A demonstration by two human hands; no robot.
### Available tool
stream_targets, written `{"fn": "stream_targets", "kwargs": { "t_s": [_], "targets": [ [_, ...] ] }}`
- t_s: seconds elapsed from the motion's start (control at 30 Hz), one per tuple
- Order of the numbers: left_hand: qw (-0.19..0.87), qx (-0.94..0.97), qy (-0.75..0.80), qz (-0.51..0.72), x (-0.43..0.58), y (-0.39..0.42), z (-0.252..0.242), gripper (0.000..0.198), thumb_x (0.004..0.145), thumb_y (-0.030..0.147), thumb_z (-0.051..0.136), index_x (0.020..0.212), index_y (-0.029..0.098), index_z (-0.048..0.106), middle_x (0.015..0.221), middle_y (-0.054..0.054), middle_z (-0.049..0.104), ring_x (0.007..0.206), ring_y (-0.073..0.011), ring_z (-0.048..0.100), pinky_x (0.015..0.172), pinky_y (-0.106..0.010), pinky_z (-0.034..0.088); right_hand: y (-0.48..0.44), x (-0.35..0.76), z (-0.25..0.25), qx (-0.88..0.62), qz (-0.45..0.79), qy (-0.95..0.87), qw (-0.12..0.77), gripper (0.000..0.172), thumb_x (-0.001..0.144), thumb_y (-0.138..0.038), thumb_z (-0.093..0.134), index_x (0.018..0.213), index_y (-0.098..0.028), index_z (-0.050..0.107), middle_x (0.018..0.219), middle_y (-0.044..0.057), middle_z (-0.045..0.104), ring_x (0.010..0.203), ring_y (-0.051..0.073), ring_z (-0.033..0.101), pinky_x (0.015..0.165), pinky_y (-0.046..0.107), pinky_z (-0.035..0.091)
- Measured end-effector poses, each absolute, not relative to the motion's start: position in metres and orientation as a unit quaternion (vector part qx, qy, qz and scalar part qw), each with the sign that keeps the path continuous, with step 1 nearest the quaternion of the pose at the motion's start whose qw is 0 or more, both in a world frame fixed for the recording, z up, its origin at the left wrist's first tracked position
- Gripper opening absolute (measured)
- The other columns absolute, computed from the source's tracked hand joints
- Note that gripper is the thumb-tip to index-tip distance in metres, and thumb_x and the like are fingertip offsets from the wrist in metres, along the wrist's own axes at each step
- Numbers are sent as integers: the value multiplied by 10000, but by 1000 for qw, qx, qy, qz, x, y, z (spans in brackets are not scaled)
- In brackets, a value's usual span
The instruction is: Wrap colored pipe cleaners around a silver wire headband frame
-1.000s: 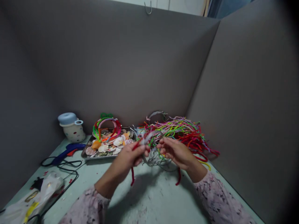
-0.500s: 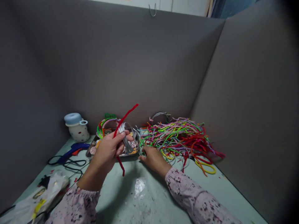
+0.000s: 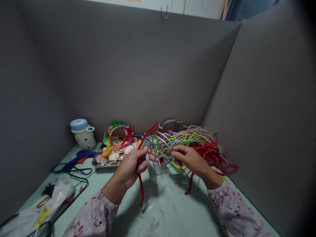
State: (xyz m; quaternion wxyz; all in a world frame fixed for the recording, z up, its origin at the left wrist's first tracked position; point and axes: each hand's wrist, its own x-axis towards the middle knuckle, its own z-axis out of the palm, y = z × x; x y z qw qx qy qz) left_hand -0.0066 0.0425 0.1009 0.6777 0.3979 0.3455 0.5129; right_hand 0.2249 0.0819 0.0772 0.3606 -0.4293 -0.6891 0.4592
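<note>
Red pipe cleaner [image 3: 148, 134] near-upright, top leaning right — we've got it and grey strands [image 3: 151, 166] in our curled left hand [image 3: 130, 165], right hand [image 3: 192, 160] pinching the strands — over pale-green tabletop [image 3: 170, 214], grey panels [image 3: 138, 65] behind.

Scuffed pale-green table [image 3: 170, 210]. Cup [image 3: 85, 140] and glue gun [image 3: 71, 163] at ten o'clock, metal tray [image 3: 106, 167] at eleven, heap of pipe cleaners [image 3: 197, 141] at one. Plastic bag [image 3: 61, 190] at nine, black cord [image 3: 88, 181] beside it.
</note>
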Motion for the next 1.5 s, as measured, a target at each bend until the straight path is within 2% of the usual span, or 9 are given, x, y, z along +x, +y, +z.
{"fn": "stream_targets", "kwargs": {
  "t_s": [0.27, 0.4, 0.57, 0.83, 0.93, 1.03, 1.13, 1.3, 1.5],
  "targets": [
    [714, 307, 327, 538, 5, 44, 97, 125, 825, 222, 580, 783, 106, 559, 640, -24, 618, 357, -7, 307, 374, -154, 196, 73, 203, 76, -381, 497, -646, 436, 221, 805, -408, 615, 813, -188, 606, 768, -2, 621, 616, 120, 565, 572, 251, 470],
    [699, 313, 340, 547, 7, 46, 92, 130, 825, 212, 590, 834, 83, 610, 618, -24, 619, 370, -9, 290, 382, -155, 184, 67, 201, 75, -376, 437, -714, 396, 175, 849, -350, 588, 843, -184, 644, 701, -12, 602, 631, 121, 553, 608, 242, 456],
    [689, 333, 335, 549, 7, 48, 87, 210, 823, 283, 620, 763, 83, 636, 376, 67, 371, 365, -31, 262, 400, -168, 176, 61, 196, 66, -384, 316, -808, 317, 134, 861, -226, 557, 875, -198, 688, 690, -18, 642, 608, 108, 549, 591, 223, 398],
    [701, 393, 342, 488, 8, 39, 91, 251, 790, 309, 693, 893, 80, 683, 547, 25, 544, 378, 5, 262, 404, -160, 155, 55, 196, 73, -341, 259, -878, 214, 155, 786, -149, 644, 906, -218, 715, 844, 21, 724, 740, 146, 630, 675, 254, 441],
    [677, 433, 366, 469, 10, 36, 94, 223, 769, 298, 705, 845, 90, 681, 736, -32, 629, 396, 12, 288, 395, -177, 126, 52, 206, 90, -384, 253, -834, 306, 100, 848, -255, 606, 865, -226, 700, 822, 13, 708, 712, 143, 615, 658, 261, 447],
    [657, 493, 386, 420, 13, 31, 97, 231, 774, 322, 683, 795, 92, 685, 694, -34, 616, 401, -12, 280, 393, -205, 125, 51, 210, 101, -418, 164, -774, 447, 145, 876, -333, 579, 907, -229, 674, 904, 49, 681, 844, 185, 602, 767, 316, 457],
    [652, 531, 396, 369, 16, 26, 98, 238, 780, 349, 655, 765, 113, 682, 585, 3, 559, 399, -34, 238, 407, -226, 118, 50, 208, 103, -380, 148, -801, 439, 143, 875, -318, 581, 954, -236, 667, 1008, 61, 666, 984, 210, 570, 890, 360, 416],
    [635, 573, 423, 299, 15, 25, 91, 238, 766, 348, 644, 642, 146, 618, 512, 30, 478, 429, -64, 234, 452, -243, 119, 47, 205, 101, -403, 257, -812, 336, 147, 854, -268, 576, 737, -202, 637, 763, -5, 653, 759, 150, 574, 725, 265, 403],
    [614, 602, 421, 289, 11, 26, 92, 281, 798, 375, 608, 625, 156, 578, 509, 43, 420, 449, -76, 237, 461, -247, 123, 62, 208, 85, -513, 244, -724, 392, 237, 875, -341, 470, 702, -197, 542, 614, -34, 520, 591, 128, 463, 569, 245, 325]
  ]
}}
